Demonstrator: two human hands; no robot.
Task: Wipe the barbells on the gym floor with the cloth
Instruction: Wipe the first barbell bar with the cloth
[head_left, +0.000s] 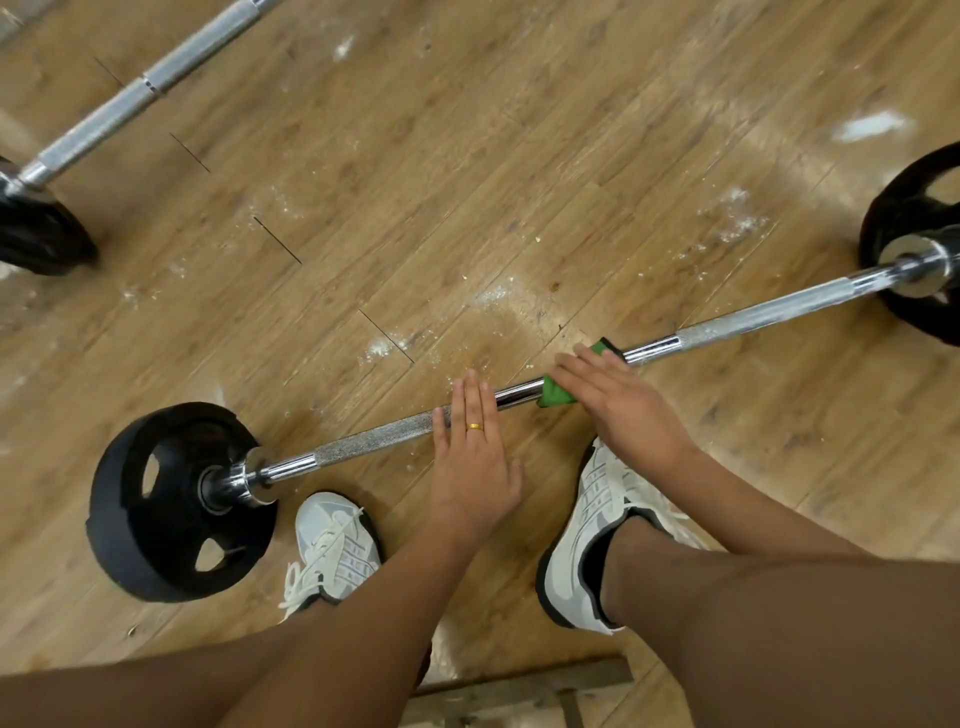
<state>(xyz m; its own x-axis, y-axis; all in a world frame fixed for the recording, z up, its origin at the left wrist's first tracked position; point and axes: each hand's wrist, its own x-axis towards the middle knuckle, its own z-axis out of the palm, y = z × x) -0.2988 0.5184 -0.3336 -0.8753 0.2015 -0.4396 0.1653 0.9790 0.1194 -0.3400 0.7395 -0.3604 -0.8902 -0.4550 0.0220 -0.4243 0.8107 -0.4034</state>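
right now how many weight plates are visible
3: left plate and right plate on the near barbell; third plate at left edge on the far barbell. More may be off-frame.

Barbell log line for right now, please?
left hand: flat on chrome barbell | right hand: presses green cloth on bar | spot: mid-bar

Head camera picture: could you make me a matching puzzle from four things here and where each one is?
Things:
1. green cloth
2. gold ring
3. far knurled steel barbell
4. white laced sneakers

Places:
A. upper left on the wooden floor
B. on a finger of the left hand
C. under the right hand, on the near steel barbell
D. on the floor, on the person's side of the near barbell

Pairs: 1-C, 2-B, 3-A, 4-D.
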